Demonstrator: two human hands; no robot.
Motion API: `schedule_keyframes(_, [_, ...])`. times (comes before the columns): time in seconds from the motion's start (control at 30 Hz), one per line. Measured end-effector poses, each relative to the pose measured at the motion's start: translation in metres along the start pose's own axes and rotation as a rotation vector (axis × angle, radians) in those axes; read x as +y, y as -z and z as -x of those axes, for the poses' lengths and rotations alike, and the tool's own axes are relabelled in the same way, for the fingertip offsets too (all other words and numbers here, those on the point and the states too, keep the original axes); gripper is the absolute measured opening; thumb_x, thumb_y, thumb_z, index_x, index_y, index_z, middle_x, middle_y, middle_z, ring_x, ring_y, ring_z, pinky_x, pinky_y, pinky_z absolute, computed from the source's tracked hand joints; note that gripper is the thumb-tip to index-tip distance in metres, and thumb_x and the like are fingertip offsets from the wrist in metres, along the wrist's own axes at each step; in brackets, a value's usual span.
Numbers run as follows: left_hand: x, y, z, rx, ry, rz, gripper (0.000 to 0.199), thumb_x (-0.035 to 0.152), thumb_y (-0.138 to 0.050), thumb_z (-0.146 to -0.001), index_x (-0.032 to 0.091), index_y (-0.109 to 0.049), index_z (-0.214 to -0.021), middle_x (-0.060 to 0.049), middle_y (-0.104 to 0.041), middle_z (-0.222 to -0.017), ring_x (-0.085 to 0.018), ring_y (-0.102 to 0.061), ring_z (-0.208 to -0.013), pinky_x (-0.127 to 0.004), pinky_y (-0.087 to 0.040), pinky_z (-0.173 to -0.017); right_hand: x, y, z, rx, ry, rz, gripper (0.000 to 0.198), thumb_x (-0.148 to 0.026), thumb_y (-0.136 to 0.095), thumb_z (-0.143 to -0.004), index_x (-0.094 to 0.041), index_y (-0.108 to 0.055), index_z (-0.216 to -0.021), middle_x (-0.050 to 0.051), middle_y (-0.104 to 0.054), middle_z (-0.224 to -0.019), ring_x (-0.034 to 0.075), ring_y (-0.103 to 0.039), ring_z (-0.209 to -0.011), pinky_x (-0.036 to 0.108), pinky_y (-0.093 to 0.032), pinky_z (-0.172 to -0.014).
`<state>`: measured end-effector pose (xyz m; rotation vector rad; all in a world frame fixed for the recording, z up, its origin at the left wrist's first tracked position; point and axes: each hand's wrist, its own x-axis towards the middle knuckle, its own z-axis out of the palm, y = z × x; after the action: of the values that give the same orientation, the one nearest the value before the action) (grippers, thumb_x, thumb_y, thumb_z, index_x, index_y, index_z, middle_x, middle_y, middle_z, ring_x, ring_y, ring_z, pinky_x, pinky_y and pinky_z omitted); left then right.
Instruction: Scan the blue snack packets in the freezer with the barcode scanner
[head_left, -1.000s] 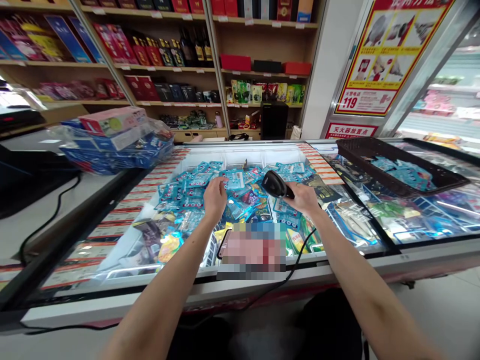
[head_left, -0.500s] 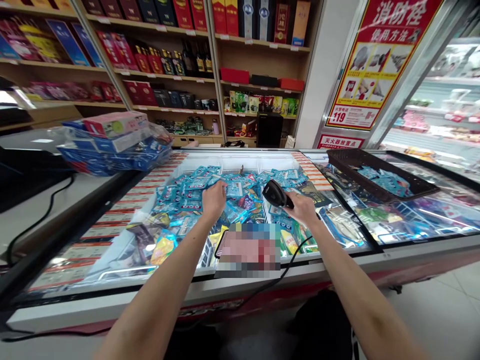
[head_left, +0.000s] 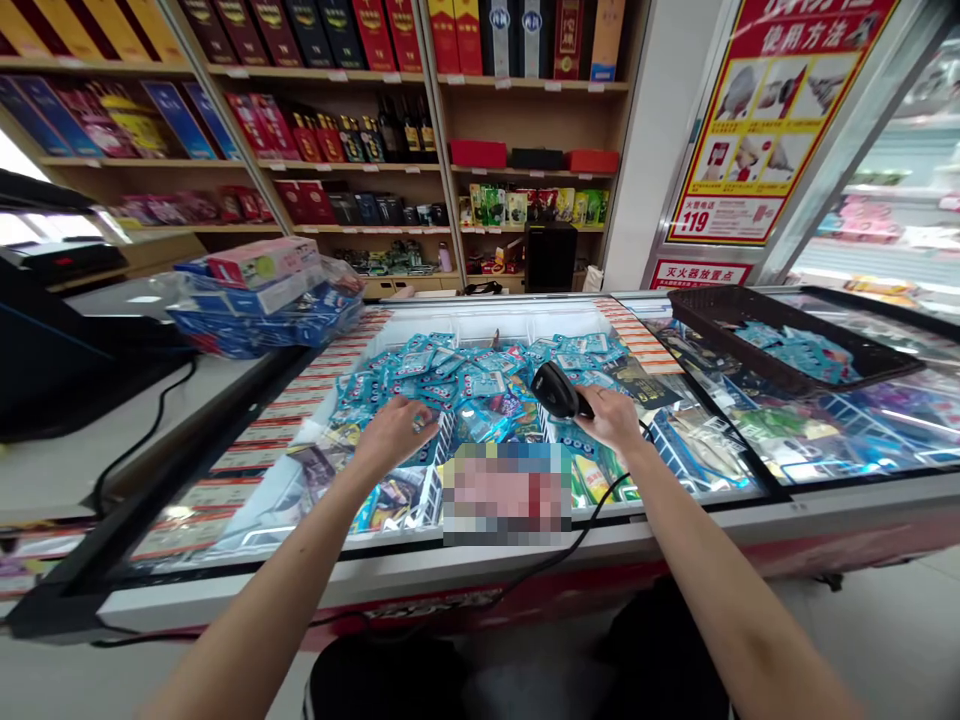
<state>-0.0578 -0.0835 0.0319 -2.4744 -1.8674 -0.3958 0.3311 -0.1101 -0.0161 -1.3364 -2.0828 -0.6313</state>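
Note:
My right hand (head_left: 611,415) is wrapped round the handle of a black barcode scanner (head_left: 555,388), its head pointing left above the glass. A black cable (head_left: 589,520) loops down from it over the front rim. My left hand (head_left: 396,432) hovers at the near left of many small blue packets (head_left: 420,362), its fingers curved and apart with nothing visible between them. The packets lie in a loose pile on the glass-topped freezer (head_left: 262,570). A pixelated flat object (head_left: 506,495) sits at the front edge between my hands; its kind cannot be made out.
Blue boxes in clear plastic (head_left: 262,300) are stacked on the left counter. A dark brown tray (head_left: 705,310) with more blue packets rests on the right of the freezer. Shelves (head_left: 337,165) of bottles and boxes stand behind. White wire baskets show under the glass.
My left hand has drawn back from the pile, toward me and to the left, and its fingers have opened. The scanner stays in my right hand. The view has shifted slightly.

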Motion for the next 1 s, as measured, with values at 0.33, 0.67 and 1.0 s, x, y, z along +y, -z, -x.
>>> schedule_keyframes(0.33, [0.005,-0.046,0.003,0.217,-0.311,0.263,0.031,0.036,-0.048,-0.087,0.022,-0.06,-0.111,-0.01,-0.057,-0.11,-0.022,-0.052,-0.106,-0.038,-0.041,-0.094,0.002,-0.002,0.002,-0.009,-0.035,-0.014,0.037,-0.036,-0.05,-0.086,-0.017,-0.058,-0.118,0.007,-0.068,-0.091,0.02,-0.061,-0.081,0.029,-0.041,-0.07])
schedule_keyframes(0.67, [0.05,-0.042,-0.016,0.275,0.008,-0.118,0.022,0.034,-0.04,-0.091,0.023,-0.058,-0.096,-0.008,-0.063,-0.097,-0.026,-0.054,-0.097,-0.039,-0.033,-0.086,0.01,0.009,0.008,-0.083,-0.339,0.082,0.041,-0.041,-0.051,-0.084,-0.019,-0.06,-0.117,0.007,-0.068,-0.092,0.021,-0.062,-0.081,0.027,-0.038,-0.067])
schedule_keyframes(1.0, [0.062,-0.035,-0.018,0.361,-0.083,-0.082,0.037,0.049,-0.037,-0.091,0.021,-0.06,-0.1,-0.01,-0.063,-0.101,-0.026,-0.053,-0.101,-0.038,-0.033,-0.088,0.018,0.005,0.002,-0.087,-0.458,0.083,0.042,-0.043,-0.057,-0.081,-0.024,-0.059,-0.119,0.005,-0.068,-0.092,0.022,-0.063,-0.083,0.028,-0.039,-0.066])
